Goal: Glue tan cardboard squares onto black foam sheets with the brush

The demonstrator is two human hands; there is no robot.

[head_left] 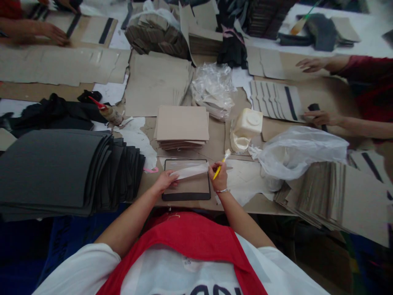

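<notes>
A whitish translucent strip stretches between my two hands, over a beige panel with a dark border at the table's front edge. My left hand pinches the strip's left end. At the strip's right end is my right hand, its fingers also closed round a yellow brush whose whitish bristles point up and away. Just beyond the panel sits a stack of beige boards. A cut-open white plastic container stands to the right of that stack.
Dark grey sheets are piled at the left. On the right, a clear plastic bag lies against stacked boards. Other people's hands work at the upper left and right. A red-tipped bottle lies left of centre.
</notes>
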